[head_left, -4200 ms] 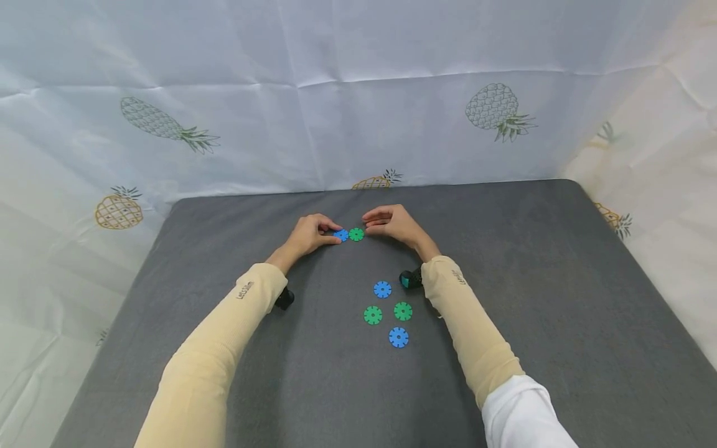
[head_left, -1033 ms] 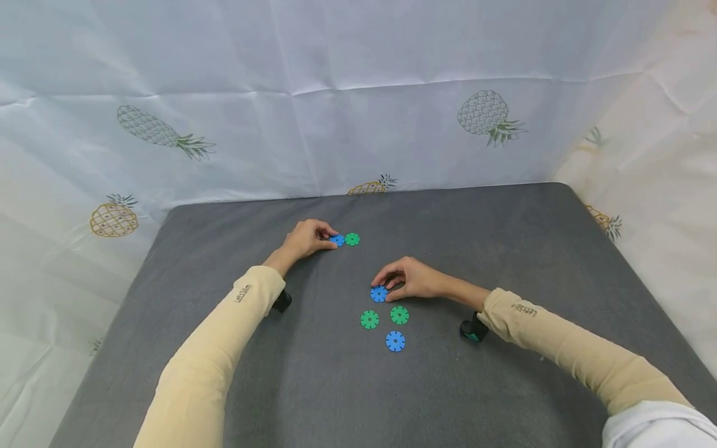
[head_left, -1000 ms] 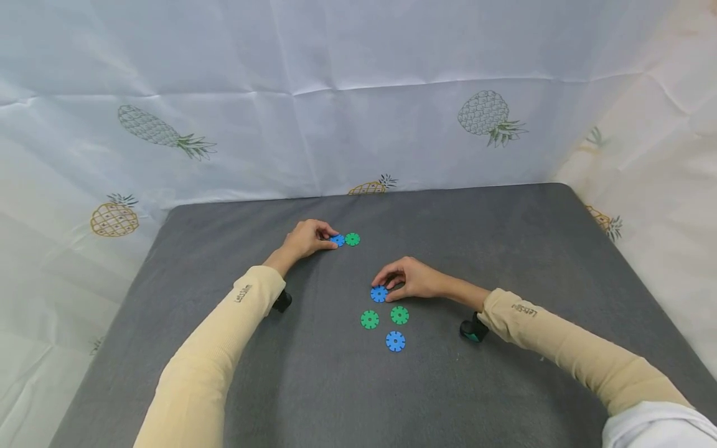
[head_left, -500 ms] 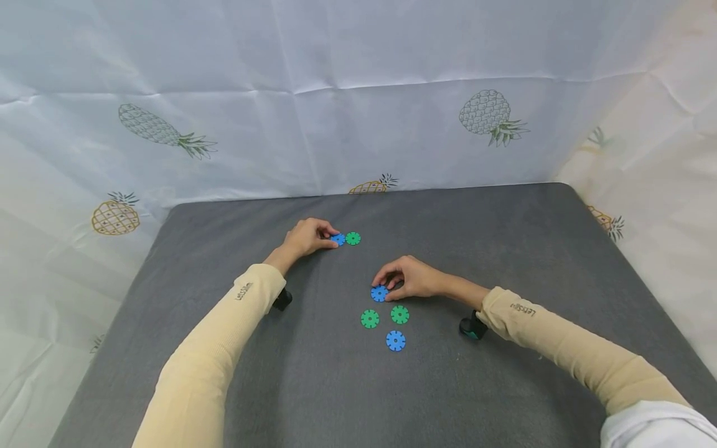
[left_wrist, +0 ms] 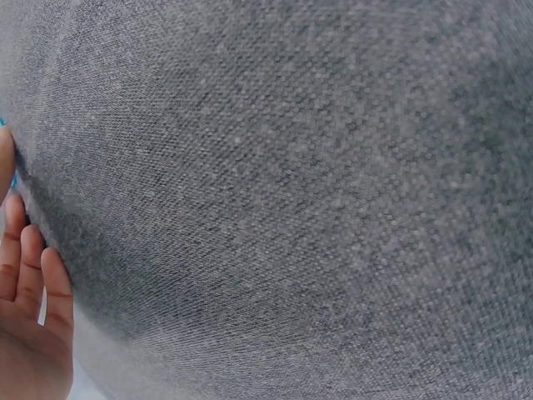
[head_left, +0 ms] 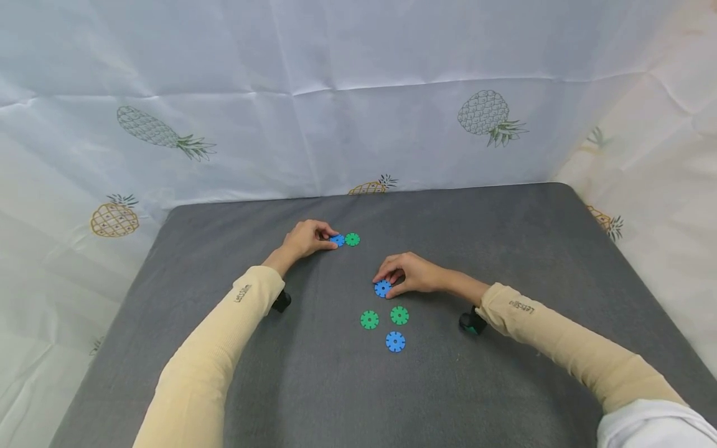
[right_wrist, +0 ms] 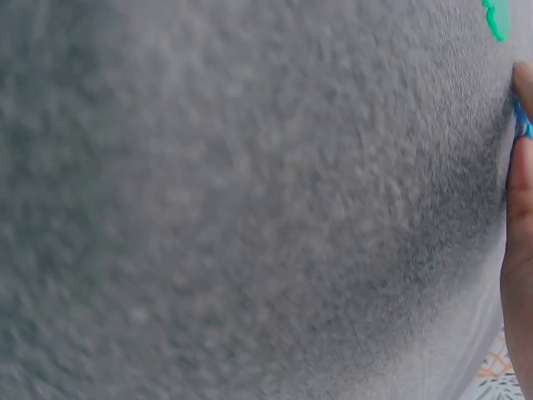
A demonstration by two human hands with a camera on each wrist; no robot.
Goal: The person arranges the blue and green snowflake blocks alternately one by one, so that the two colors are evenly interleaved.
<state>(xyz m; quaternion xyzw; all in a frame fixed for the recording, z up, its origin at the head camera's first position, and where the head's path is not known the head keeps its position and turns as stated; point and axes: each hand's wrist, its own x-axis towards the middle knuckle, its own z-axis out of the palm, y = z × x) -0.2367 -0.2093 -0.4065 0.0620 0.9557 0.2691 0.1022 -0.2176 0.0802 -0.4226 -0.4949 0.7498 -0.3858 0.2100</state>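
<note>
Near the back of the table, my left hand (head_left: 306, 238) pinches a blue notched plastic disc (head_left: 338, 240) between thumb and finger. Right beside that disc, on its right, lies a green notched disc (head_left: 352, 239). Closer to me, my right hand (head_left: 413, 272) holds a second blue disc (head_left: 383, 289) by its edge, thumb on the near side and fingers on the far side. Only a sliver of blue disc (right_wrist: 523, 121) shows between the fingers in the right wrist view. In the left wrist view the left fingers (left_wrist: 32, 262) hide most of their disc.
Below the right hand lie two green discs (head_left: 370, 320) side by side, with another blue disc (head_left: 395, 341) nearer to me. Grey cloth (head_left: 336, 398) covers the table. A white curtain with pineapple prints (head_left: 313, 137) hangs along its back and sides.
My right hand came from beside the far green disc to the nearer blue disc and took hold of it. Over the last half second both shifted slightly away from me. The left hand stays put.
</note>
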